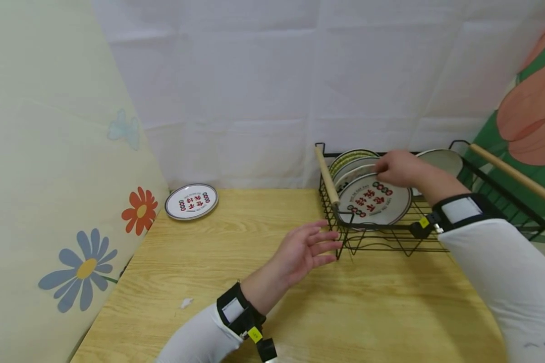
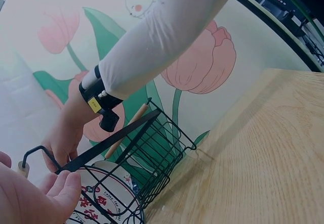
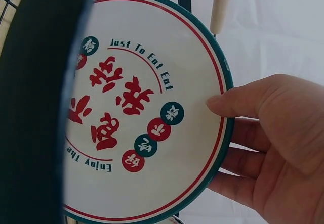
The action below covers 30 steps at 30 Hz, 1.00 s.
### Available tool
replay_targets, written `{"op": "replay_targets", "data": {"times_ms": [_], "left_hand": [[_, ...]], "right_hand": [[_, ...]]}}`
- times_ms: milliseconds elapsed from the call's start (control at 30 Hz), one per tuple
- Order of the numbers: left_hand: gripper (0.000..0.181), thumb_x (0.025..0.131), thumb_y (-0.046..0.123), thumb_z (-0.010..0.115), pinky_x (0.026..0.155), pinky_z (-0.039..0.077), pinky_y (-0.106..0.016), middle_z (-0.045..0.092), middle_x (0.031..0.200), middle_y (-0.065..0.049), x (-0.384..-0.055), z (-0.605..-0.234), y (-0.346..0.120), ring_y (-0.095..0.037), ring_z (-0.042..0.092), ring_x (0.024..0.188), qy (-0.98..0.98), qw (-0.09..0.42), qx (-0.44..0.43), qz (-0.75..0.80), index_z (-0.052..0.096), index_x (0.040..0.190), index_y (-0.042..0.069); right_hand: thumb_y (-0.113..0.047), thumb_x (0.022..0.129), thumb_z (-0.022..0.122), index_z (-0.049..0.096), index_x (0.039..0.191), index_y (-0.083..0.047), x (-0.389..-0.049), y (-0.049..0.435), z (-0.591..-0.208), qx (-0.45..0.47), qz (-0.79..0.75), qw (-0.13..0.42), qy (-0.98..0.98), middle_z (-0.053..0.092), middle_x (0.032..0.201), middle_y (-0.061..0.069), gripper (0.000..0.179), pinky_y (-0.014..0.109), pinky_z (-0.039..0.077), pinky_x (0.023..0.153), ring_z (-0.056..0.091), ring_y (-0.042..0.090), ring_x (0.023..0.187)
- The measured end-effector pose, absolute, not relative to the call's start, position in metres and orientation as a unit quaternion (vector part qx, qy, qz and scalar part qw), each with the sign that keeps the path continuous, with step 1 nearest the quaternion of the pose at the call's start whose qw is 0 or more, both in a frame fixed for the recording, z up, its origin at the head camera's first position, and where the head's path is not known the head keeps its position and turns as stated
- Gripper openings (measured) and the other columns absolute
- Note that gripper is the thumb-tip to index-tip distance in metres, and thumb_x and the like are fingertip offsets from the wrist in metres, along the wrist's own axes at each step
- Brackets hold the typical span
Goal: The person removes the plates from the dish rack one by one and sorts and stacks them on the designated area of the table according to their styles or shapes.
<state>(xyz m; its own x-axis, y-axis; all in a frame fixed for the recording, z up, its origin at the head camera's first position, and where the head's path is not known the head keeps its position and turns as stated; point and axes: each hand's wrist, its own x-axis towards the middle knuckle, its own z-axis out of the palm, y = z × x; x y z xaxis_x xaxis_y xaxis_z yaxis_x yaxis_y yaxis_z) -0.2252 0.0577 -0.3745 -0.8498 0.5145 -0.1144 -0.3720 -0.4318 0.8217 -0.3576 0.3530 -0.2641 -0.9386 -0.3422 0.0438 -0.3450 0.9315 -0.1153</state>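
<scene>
My right hand [image 1: 397, 169] pinches the rim of a white plate [image 3: 147, 183], thumb on its printed face and fingers behind. Red characters and a green-and-red rim mark this plate, which stands tilted inside a black wire dish rack [image 1: 404, 228]. Behind it, several more plates lean in a row, the rearmost one with a green-patterned rim [image 1: 351, 157]. At the rack's front left corner, my left hand [image 1: 300, 252] is held with fingers spread and nothing in them. Whether its fingertips touch the wire is unclear.
A similar printed plate [image 1: 192, 201] lies flat at the table's back left. Another pale plate [image 1: 442, 162] stands at the rack's right. Wooden handles [image 1: 328, 174] top the rack's ends. A small white scrap [image 1: 186, 302] lies on the wooden table [image 1: 163, 272]; a white-covered wall stands behind.
</scene>
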Motion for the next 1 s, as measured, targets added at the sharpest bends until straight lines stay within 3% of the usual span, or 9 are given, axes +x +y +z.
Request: {"op": "replay_targets", "data": {"times_ms": [233,467,600,867,1000], "left_hand": [[0.043,0.105,0.022,0.048,0.099,0.059,-0.042,0.057,0.146,-0.025,-0.226,-0.375,0.058,-0.041,0.057,0.136,0.461,0.266,0.078,0.843,0.052,0.145,0.009],[0.042,0.104,0.022,0.049,0.098,0.059,-0.043,0.059,0.144,-0.025,-0.228,-0.376,0.058,-0.028,0.071,0.116,0.462,0.262,0.077,0.844,0.053,0.144,0.008],[0.043,0.105,0.023,0.049,0.100,0.058,-0.045,0.059,0.144,-0.024,-0.229,-0.376,0.058,-0.026,0.071,0.114,0.464,0.260,0.079,0.843,0.053,0.145,0.008],[0.044,0.105,0.023,0.049,0.113,0.045,-0.056,0.065,0.138,-0.019,-0.232,-0.375,0.057,-0.026,0.071,0.115,0.466,0.260,0.074,0.842,0.052,0.146,0.008],[0.044,0.105,0.023,0.049,0.107,0.052,-0.051,0.065,0.137,-0.019,-0.233,-0.376,0.056,-0.029,0.071,0.117,0.468,0.255,0.075,0.842,0.051,0.147,0.008]], "right_hand": [[-0.006,0.094,0.065,0.073,0.111,0.006,-0.358,0.357,-0.262,0.200,0.034,0.022,-0.979,0.073,0.107,0.024,0.022,0.056,0.057,0.085,0.069,0.038,0.095],[-0.007,0.094,0.066,0.073,0.112,0.006,-0.359,0.362,-0.257,0.189,0.032,0.033,-0.981,0.071,0.112,0.027,0.023,0.060,0.054,0.092,0.067,0.043,0.102],[-0.007,0.095,0.065,0.073,0.113,0.006,-0.359,0.364,-0.252,0.185,0.037,0.040,-0.981,0.071,0.113,0.029,0.023,0.061,0.053,0.094,0.066,0.044,0.104],[-0.009,0.097,0.063,0.071,0.117,0.009,-0.357,0.366,-0.237,0.163,0.058,0.032,-0.984,0.072,0.109,0.029,0.027,0.057,0.057,0.087,0.069,0.038,0.094],[-0.011,0.100,0.060,0.069,0.119,0.009,-0.358,0.370,-0.223,0.154,0.069,0.033,-0.985,0.073,0.103,0.026,0.030,0.053,0.058,0.081,0.069,0.033,0.088]]}}
